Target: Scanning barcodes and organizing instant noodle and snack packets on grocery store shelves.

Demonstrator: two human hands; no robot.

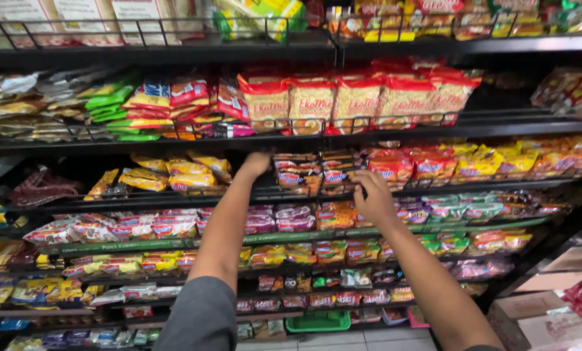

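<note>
Reaching into the shelf (174, 198), my left hand (257, 162) sits beside the brown noodle packets (298, 174); its grip I cannot tell. My right hand (373, 198) pinches a packet's edge there.

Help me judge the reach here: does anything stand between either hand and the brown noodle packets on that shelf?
Nothing visible does. The left hand is already at the left end of the brown noodle packets, and the right hand is on their right end. The wire rail along the shelf front sits low, below the packet tops.
</note>
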